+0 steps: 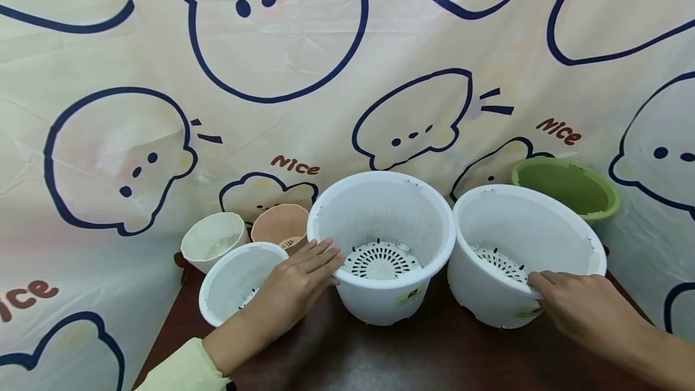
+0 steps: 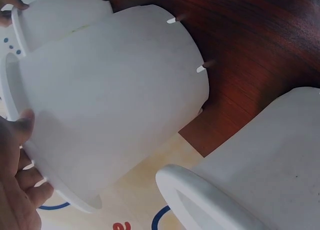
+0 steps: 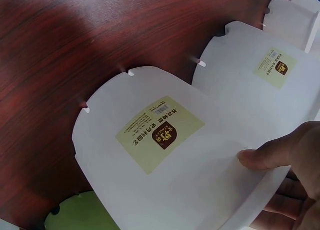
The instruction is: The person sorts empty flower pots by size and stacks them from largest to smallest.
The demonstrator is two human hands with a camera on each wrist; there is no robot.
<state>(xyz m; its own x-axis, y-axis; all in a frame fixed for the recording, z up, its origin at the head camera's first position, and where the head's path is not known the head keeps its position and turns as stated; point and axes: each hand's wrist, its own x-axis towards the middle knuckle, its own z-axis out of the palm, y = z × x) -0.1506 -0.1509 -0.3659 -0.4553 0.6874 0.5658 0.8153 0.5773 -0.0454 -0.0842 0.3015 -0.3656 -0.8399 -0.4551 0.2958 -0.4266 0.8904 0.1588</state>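
Curtained-off indoor nook, room type unclear, cartoon-printed sheet (image 1: 304,131) behind, wood-grain table (image 1: 347,361)

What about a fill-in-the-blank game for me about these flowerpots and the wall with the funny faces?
1. The right hand grips the rim of the right big white flowerpot.
The middle big white flowerpot is gripped by the ____ hand.
2. The flowerpot at the back right is coloured ____.
3. The red word printed on the cartoon backdrop is "____".

Missing words: left; green; Nice.
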